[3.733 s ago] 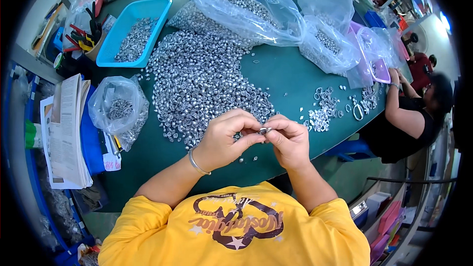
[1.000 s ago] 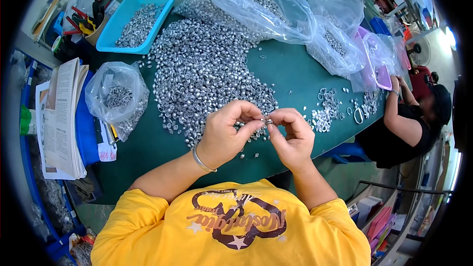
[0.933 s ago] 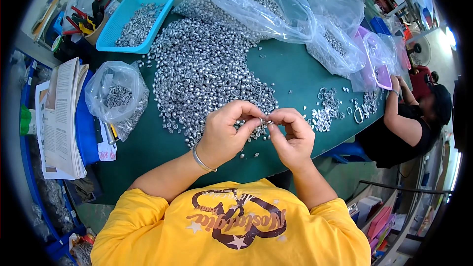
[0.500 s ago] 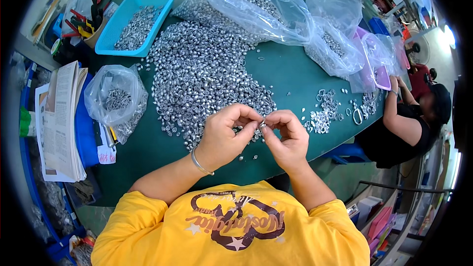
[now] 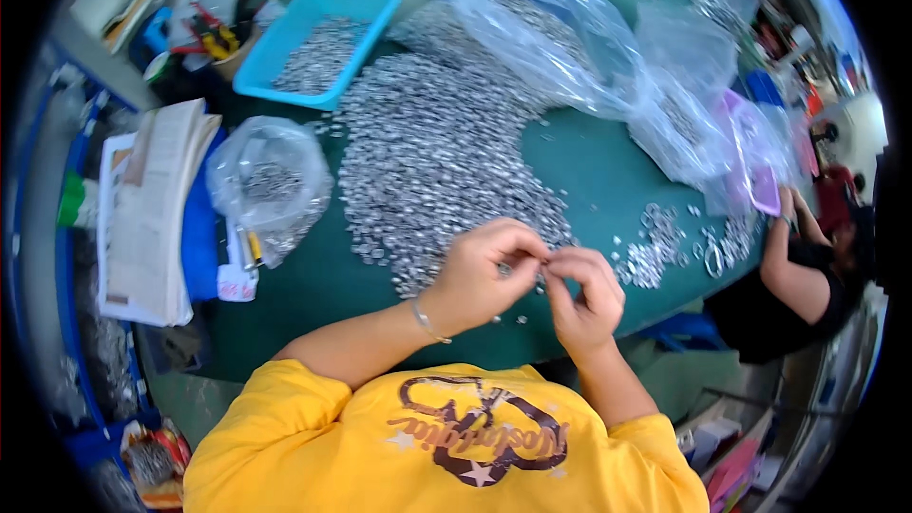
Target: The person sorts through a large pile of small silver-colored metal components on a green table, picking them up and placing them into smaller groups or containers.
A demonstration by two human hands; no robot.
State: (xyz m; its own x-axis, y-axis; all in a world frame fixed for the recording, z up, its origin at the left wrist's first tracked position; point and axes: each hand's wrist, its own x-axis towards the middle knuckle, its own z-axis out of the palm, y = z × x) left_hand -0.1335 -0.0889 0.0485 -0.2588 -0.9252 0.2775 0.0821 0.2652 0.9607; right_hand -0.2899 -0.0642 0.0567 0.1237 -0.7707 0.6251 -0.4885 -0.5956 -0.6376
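Note:
My left hand (image 5: 489,274) and my right hand (image 5: 585,302) meet at their fingertips over the near edge of a large pile of small silver metal pieces (image 5: 432,152). Both are closed in a pinch, thumb against forefinger. Between the tips is a small silver metal piece, glimpsed in the earlier picture; now fingers and blur mostly hide it. A metal bangle (image 5: 429,321) circles my left wrist. A few loose pieces lie on the green tabletop (image 5: 313,318) beside the pile. To the right of my right hand are scattered flatter silver pieces (image 5: 648,261).
A turquoise basket (image 5: 249,85) holding silver pieces stands far left, with a clear bag (image 5: 269,171) of pieces nearer. More clear bags (image 5: 679,133) lie behind the pile. Stacked papers (image 5: 152,218) sit at the left edge. A person (image 5: 807,290) works at the right beside a purple basket (image 5: 763,192).
The whole view has shifted, so the table and my hands appear further right, and the picture is blurrier. My fingertips stay together in the same pinch.

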